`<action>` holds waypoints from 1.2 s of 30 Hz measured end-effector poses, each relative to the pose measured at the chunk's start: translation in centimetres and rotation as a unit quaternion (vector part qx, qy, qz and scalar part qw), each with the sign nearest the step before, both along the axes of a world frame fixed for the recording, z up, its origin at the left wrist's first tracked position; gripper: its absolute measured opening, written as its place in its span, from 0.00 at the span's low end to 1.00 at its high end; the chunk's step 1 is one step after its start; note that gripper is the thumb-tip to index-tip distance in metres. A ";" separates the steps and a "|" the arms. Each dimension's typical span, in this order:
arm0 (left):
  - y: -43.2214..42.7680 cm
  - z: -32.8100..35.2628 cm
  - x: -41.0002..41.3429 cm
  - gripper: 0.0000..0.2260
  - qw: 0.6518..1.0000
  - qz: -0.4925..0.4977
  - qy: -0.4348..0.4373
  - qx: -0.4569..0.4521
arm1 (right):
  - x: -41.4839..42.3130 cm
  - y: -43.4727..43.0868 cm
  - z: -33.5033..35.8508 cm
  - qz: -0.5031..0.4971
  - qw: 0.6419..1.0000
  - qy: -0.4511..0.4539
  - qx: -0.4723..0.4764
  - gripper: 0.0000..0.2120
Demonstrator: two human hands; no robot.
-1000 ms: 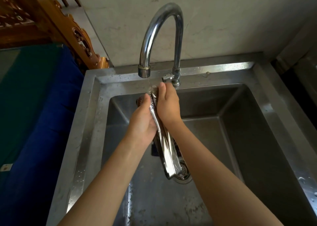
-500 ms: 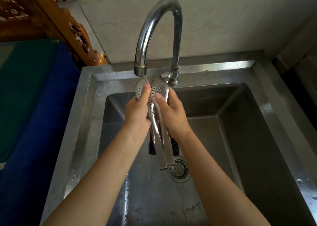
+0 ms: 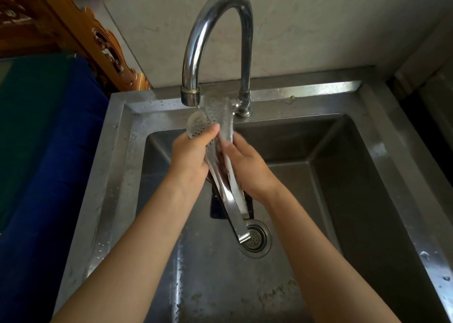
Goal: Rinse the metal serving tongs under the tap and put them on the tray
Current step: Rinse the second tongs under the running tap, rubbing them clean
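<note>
Head view, centre of the frame: both hands hold the metal serving tongs (image 3: pixel 221 173) over the steel sink (image 3: pixel 343 175). The left hand (image 3: pixel 190 156) has its fingers curled round one arm just below a perforated head (image 3: pixel 197 126). The right hand (image 3: pixel 247 168) grips the other arm from the opposite side. The tongs slant from their joined end, low above the drain (image 3: pixel 256 239), up to the two heads right under the spout of the tap (image 3: pixel 215 28) — a thin stream seems to fall there, though it is hard to make out.

Judging by this, the rinse is under way and not finished; the handle end lies well below the water. No tray is in view, so the carry and the setting down are both left to do. At the left of the frame is a blue surface (image 3: pixel 49 151) — whether the tray lies that way cannot be told.
</note>
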State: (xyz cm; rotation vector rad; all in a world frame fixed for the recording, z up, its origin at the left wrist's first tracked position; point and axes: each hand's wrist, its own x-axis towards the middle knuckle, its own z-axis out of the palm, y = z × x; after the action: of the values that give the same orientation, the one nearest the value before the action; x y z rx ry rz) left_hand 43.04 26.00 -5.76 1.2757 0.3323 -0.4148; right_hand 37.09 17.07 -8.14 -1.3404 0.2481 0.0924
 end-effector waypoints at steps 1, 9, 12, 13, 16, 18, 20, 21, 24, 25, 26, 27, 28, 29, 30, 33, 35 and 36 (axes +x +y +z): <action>0.1 0.0 0.5 0.02 1.000 0.013 0.023 0.008 | -0.5 0.3 -0.1 0.020 1.000 0.012 0.001 0.13; 0.3 0.2 3.8 0.02 0.996 0.077 0.038 -0.025 | -3.4 0.4 -1.0 0.081 0.991 0.059 0.084 0.06; 0.1 0.8 3.1 0.09 0.997 0.027 0.028 -0.060 | -2.9 1.0 -1.3 0.040 0.997 0.051 0.044 0.09; -0.1 0.8 2.1 0.10 0.998 -0.028 0.019 -0.060 | -2.5 1.2 -1.2 0.024 0.998 0.039 0.031 0.11; -0.4 0.3 -0.6 0.09 0.989 -0.139 -0.053 0.025 | -1.2 1.3 -0.7 -0.012 1.000 0.013 0.018 0.15; -0.5 0.3 -0.2 0.10 0.991 -0.107 -0.067 0.049 | -0.9 1.3 -0.6 0.002 1.000 0.000 0.025 0.14; -0.6 0.6 1.2 0.10 0.997 -0.065 -0.040 0.016 | -1.0 1.0 -0.5 0.050 0.996 -0.026 0.075 0.10; -0.7 0.7 1.8 0.09 0.998 -0.055 -0.025 -0.007 | -1.1 0.7 -0.5 0.075 0.990 -0.038 0.113 0.07; -1.2 0.4 2.3 0.08 0.996 -0.066 -0.027 -0.049 | -1.0 -0.3 -0.5 0.084 0.983 -0.031 0.158 0.07; -1.4 0.3 2.1 0.09 0.995 -0.071 -0.037 -0.053 | -0.9 -0.5 -0.5 0.071 0.986 -0.026 0.150 0.06; -1.5 0.2 1.7 0.11 0.995 -0.073 -0.045 -0.053 | -0.7 -0.5 -0.5 0.054 0.989 -0.025 0.136 0.05; -1.6 0.2 1.3 0.12 0.995 -0.072 -0.050 -0.056 | -0.5 -0.4 -0.5 0.038 0.992 -0.025 0.118 0.05; -1.5 0.1 0.9 0.12 0.994 -0.073 -0.059 -0.051 | -0.2 -0.3 -0.6 0.022 0.995 -0.022 0.097 0.06; -1.2 -0.1 0.4 0.11 0.993 -0.082 -0.077 -0.028 | 0.1 -0.1 -0.7 0.007 0.997 -0.016 0.080 0.08; -0.9 -0.2 -0.1 0.10 0.990 -0.099 -0.098 0.015 | 0.3 0.1 -0.7 -0.008 0.998 -0.008 0.065 0.10; -0.6 -0.5 -1.0 0.07 0.980 -0.096 -0.128 0.115 | 0.8 0.9 -1.0 -0.047 0.999 0.008 -0.023 0.16; -1.2 -0.5 -1.1 0.07 0.988 -0.033 -0.102 0.108 | 0.6 1.7 -1.3 -0.052 0.992 0.015 -0.112 0.16; -1.4 -0.5 -0.9 0.08 0.991 -0.003 -0.085 0.103 | 0.2 2.1 -1.3 -0.046 0.989 0.018 -0.142 0.14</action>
State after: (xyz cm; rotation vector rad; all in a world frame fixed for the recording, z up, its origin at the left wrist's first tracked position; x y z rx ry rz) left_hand 42.11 24.58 -6.25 1.5043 0.2310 -0.2790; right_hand 37.32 19.14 -9.44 -1.6091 0.3638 0.0025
